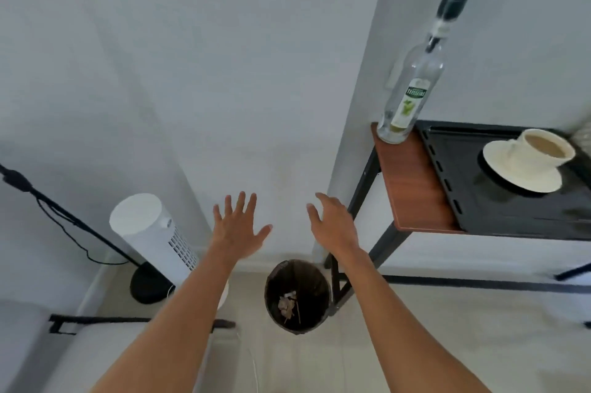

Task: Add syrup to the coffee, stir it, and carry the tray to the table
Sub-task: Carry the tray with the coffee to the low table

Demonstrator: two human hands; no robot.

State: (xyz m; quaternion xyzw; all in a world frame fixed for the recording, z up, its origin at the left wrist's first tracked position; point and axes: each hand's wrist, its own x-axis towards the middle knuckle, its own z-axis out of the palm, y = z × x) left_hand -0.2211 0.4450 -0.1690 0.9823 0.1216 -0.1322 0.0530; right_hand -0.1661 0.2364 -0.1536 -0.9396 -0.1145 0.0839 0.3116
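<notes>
- side table, wood top on a black frame, stands right of view against the wall; probably the prep station, so everything for the task sits there
- black tray lies on the table top, covering most of it; already loaded, so it can be lifted as one unit later
- syrup bottle stands upright at the table's far left corner, just beside the tray and off it; clear glass, pump top (looks nearly empty, hard to tell)
- coffee cup on its saucer sits on the tray, well apart from both hands; milky coffee visible inside; no spoon visible
- waste bin on the floor below, between the forearms
- left hand fingers spread, holding nothing; right hand loosely spread, holding nothing, nearer the table; my read: reach toward the bottle not yet begun
</notes>
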